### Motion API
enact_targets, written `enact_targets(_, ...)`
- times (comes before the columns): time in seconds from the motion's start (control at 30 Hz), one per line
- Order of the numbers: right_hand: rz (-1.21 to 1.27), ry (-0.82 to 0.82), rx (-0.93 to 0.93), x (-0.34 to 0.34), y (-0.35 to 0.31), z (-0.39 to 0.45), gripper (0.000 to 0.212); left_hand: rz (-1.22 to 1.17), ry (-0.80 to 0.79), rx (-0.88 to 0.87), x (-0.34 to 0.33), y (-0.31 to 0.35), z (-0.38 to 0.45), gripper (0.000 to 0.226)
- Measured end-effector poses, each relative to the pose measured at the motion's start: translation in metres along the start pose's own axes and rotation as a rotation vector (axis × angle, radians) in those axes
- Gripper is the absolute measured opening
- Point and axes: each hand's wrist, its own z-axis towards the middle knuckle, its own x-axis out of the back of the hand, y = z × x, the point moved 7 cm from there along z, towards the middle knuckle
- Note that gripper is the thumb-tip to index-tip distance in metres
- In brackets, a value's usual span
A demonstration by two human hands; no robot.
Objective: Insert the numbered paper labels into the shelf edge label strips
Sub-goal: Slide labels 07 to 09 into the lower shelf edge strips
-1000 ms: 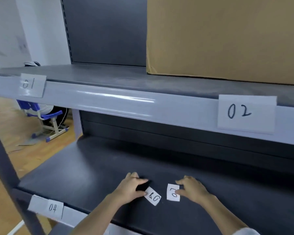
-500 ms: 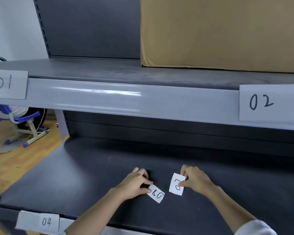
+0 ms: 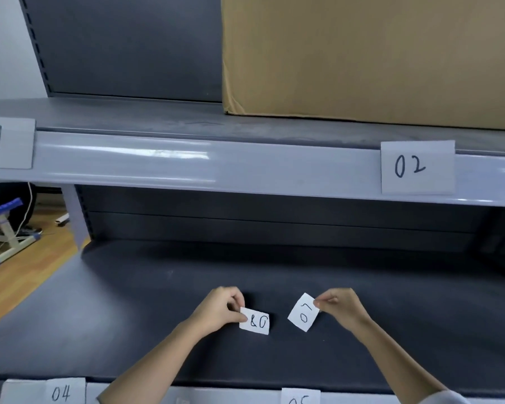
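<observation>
I look down at a grey metal shelving unit. My left hand (image 3: 220, 312) pinches the left edge of a small white paper label (image 3: 255, 321) between thumb and curled fingers; its handwritten number reads upside down, apparently 08, and it sits low over the dark lower shelf (image 3: 134, 301), though I cannot tell if it touches. My right hand (image 3: 340, 309) pinches the upper right corner of a second paper label (image 3: 303, 312), marked 07 and tilted, lifted just off the shelf. The two labels are near each other, a gap between them, at the middle of the lower shelf.

Above, the upper shelf's pale edge strip (image 3: 187, 164) carries a label 01 (image 3: 8, 142) at the far left and a label 02 (image 3: 417, 167) at the right. A large brown cardboard box (image 3: 370, 53) stands on the upper shelf, right side. Along the near edge of the lower shelf, a label 04 (image 3: 62, 392) sits at left and a partly cut-off label (image 3: 301, 397) at right.
</observation>
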Motion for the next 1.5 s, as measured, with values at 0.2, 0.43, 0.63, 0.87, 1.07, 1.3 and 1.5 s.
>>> enact_targets(0.2,0.179,0.106,-0.021,-0.002,0.003,-0.026,0.021,-0.138,0.046,0.025,0.008,-0.011,-0.01,0.027)
enact_targets(0.43,0.24,0.185,0.004,-0.006,-0.004,-0.07,0.014,-0.26,0.201,0.002,0.026,-0.003,-0.06,0.028)
enact_targets(0.63,0.278,0.093,0.02,-0.028,-0.005,-0.127,0.015,-0.268,0.316,0.037,0.027,0.002,-0.144,0.029)
enact_targets(0.87,0.309,-0.051,0.005,-0.074,0.021,-0.196,0.008,-0.288,0.322,0.21,-0.019,-0.033,-0.254,0.033)
enact_targets(1.07,0.285,-0.16,-0.038,-0.135,0.028,-0.226,0.016,-0.304,0.297,0.394,-0.039,-0.101,-0.318,0.032)
enact_targets(1.3,0.268,-0.156,-0.09,-0.217,0.027,-0.21,0.015,-0.295,0.26,0.462,-0.023,-0.179,-0.311,0.03)
enact_targets(1.5,0.269,-0.114,-0.13,-0.29,0.055,-0.165,0.032,-0.361,0.258,0.469,-0.031,-0.274,-0.255,0.031)
